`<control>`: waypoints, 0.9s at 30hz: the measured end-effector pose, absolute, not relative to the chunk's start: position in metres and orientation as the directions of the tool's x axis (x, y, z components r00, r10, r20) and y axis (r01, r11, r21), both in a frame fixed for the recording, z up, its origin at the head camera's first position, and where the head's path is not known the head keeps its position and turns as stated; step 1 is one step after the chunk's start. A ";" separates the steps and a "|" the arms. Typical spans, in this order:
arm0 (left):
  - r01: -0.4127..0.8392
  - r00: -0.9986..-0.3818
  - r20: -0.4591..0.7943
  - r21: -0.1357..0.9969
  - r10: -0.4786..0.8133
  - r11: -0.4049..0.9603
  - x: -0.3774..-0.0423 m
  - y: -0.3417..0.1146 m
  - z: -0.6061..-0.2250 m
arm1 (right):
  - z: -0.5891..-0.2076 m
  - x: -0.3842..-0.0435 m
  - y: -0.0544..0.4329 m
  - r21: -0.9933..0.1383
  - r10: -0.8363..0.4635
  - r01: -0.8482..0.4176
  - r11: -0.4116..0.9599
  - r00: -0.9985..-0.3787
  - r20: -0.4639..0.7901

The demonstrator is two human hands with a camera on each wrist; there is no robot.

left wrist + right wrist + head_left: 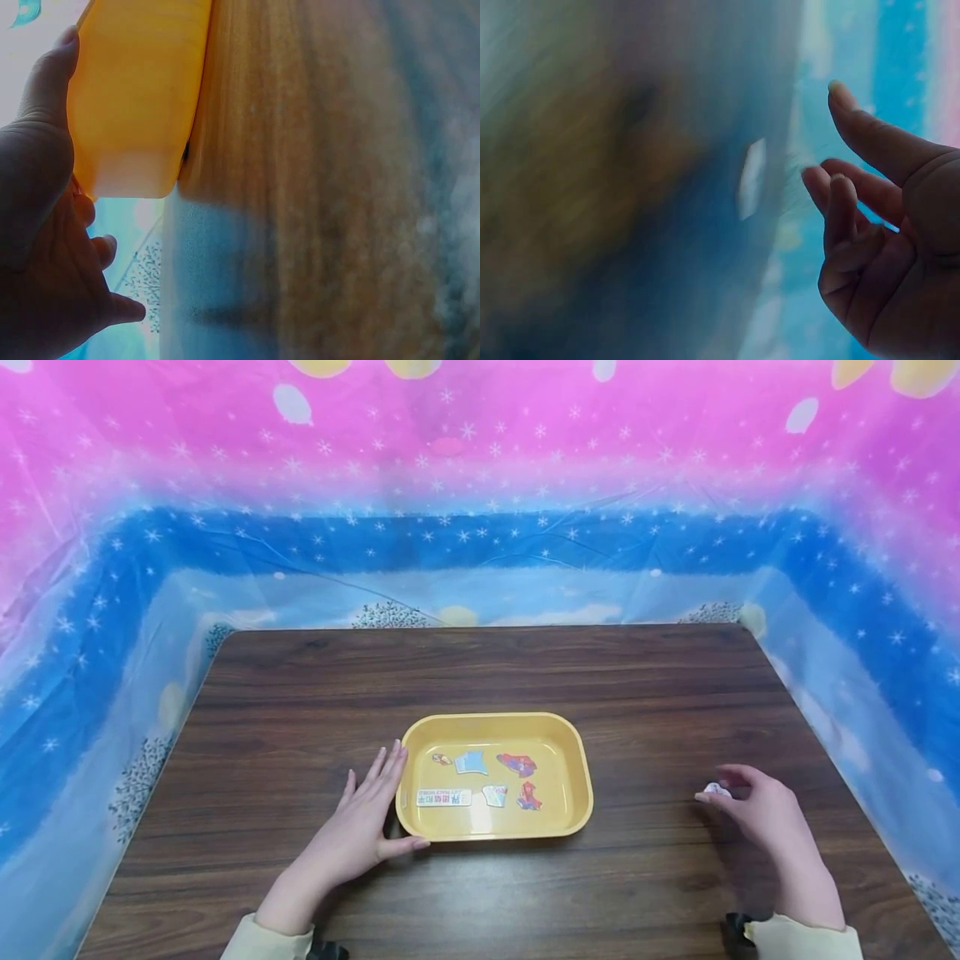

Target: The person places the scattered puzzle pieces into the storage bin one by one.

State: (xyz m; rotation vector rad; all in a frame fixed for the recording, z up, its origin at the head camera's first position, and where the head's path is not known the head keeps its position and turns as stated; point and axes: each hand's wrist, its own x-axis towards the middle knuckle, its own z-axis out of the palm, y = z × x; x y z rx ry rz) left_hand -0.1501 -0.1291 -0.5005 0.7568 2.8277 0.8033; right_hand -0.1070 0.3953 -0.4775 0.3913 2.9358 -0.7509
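Note:
A yellow tray [495, 837] sits mid-table, with several flat colourful cut-out pieces inside. My left hand [367, 822] rests against the tray's left end, its fingers straight along that wall and the thumb by the near corner. In the left wrist view the thumb [52, 79] lies along the tray's side wall [139, 97]. Over to the right, my right hand [768, 810] hovers over a small white piece [717, 789]. The right wrist view shows that piece [751, 180] on the table, with a gap between it and the parted thumb and fingers [841, 199].
Within the tray are a white strip with printed characters [444, 797], a light blue piece [471, 762] and a red-and-purple piece [517, 765]. The dark wooden table [480, 677] reaches back to a pink and blue snowflake-patterned cloth [480, 539].

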 end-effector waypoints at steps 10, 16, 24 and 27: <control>0.426 -0.872 0.018 0.518 0.489 0.741 -0.150 -0.129 -0.501 | -0.499 -0.105 0.417 -0.450 0.269 0.342 0.825 -0.938 -0.219; 0.427 -0.873 0.024 0.519 0.487 0.740 -0.150 -0.129 -0.501 | -0.498 -0.109 0.416 -0.453 0.224 0.306 0.838 -0.948 -0.227; 0.421 -0.874 0.012 0.516 0.485 0.746 -0.150 -0.129 -0.501 | -0.494 -0.112 0.407 -0.425 0.182 0.274 0.862 -0.952 -0.246; 0.427 -0.873 0.023 0.516 0.486 0.743 -0.150 -0.129 -0.501 | -0.494 -0.113 0.403 -0.413 0.170 0.253 0.875 -0.959 -0.229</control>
